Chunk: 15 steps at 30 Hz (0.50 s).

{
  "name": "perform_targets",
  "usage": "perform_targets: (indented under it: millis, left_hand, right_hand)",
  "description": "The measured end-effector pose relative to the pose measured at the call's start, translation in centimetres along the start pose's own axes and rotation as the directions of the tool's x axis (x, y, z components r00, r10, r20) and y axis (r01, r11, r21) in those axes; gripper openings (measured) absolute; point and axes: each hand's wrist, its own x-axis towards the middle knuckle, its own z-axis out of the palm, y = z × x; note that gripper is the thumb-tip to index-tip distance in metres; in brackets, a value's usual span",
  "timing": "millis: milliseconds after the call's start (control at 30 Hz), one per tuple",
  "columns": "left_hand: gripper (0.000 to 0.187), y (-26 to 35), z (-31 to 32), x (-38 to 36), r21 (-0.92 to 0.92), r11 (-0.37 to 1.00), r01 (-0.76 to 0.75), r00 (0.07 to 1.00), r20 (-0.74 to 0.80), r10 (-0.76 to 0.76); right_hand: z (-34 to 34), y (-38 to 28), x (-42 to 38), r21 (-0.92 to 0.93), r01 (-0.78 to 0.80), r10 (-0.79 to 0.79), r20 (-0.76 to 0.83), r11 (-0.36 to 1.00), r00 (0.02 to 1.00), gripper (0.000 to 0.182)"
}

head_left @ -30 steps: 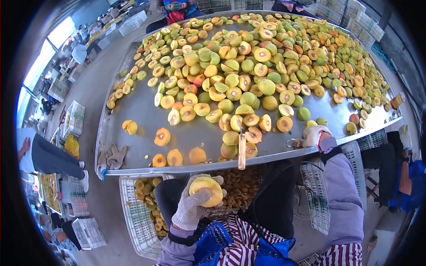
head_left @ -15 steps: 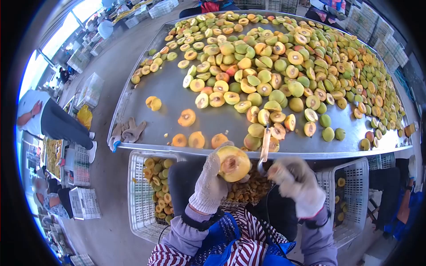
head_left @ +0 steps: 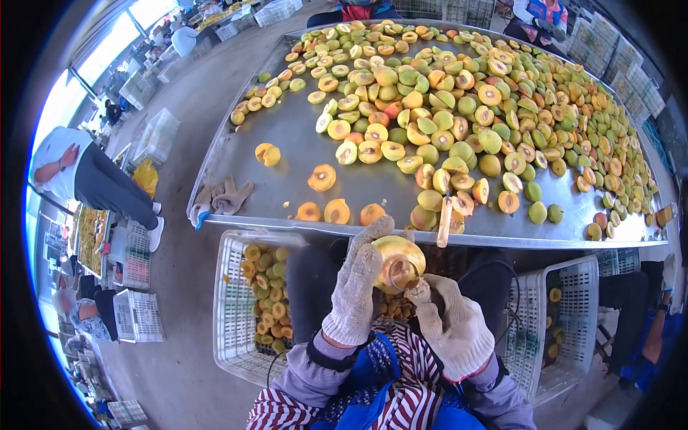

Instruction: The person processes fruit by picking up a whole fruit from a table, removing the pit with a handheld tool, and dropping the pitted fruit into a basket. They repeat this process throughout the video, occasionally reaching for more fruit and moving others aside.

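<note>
My left hand (head_left: 356,290), in a knitted white glove, is closed around a yellow peach half (head_left: 403,252), its cut face turned toward me and to the right. Against that cut face, around the pit area, lies a thin curved metal loop (head_left: 392,271), part of a pitting tool. My right hand (head_left: 450,322), gloved too, grips this tool with its fingertips close to the peach; the handle is mostly hidden. Just beyond my hands, a wooden-handled knife (head_left: 445,221) rests at the table's near edge. Several loose peach halves (head_left: 337,211) lie left of it.
A large heap of cut peaches (head_left: 444,100) covers much of the metal table (head_left: 287,179). Gloves (head_left: 223,196) lie at its left corner. White crates (head_left: 228,315) holding peach halves stand on both sides of my legs. A person (head_left: 93,175) stands at left; others sit around.
My right hand has moved left and brought the metal loop onto the peach half's cut face. My left hand has tilted the peach half and shifted slightly right. The whole view has shifted a little.
</note>
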Motion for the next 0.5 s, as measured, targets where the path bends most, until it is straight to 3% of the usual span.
perform_targets:
  millis: [100,233,300,367,500]
  left_hand:
    - [0.075,0.9,0.2,-0.4,0.055,0.998,0.042,0.999,0.018,-0.043]
    - [0.073,1.3,0.7,-0.9,0.054,0.997,0.055,0.998,0.013,-0.056]
    - [0.058,1.2,0.7,-1.2,0.022,0.999,0.041,0.999,0.003,-0.041]
    - [0.057,0.9,0.7,-1.8,0.056,0.998,0.015,1.0,-0.018,-0.014]
    - [0.054,1.7,1.8,-2.8,0.105,0.993,-0.061,0.997,-0.03,0.064]
  right_hand:
    - [0.2,-0.3,-0.4,-0.033,0.003,-0.004,-0.055,0.999,0.998,0.032]
    - [-0.1,-1.1,-0.6,-0.134,0.056,-0.065,-0.064,0.989,0.996,0.032]
    - [0.1,-1.3,-0.7,-0.173,0.067,-0.079,-0.063,0.983,0.995,0.032]
    - [0.3,-1.3,-1.0,-0.248,0.034,-0.044,-0.035,0.968,0.998,0.028]
    - [0.2,-1.3,-1.4,-0.192,-0.04,0.042,0.006,0.981,0.999,0.024]
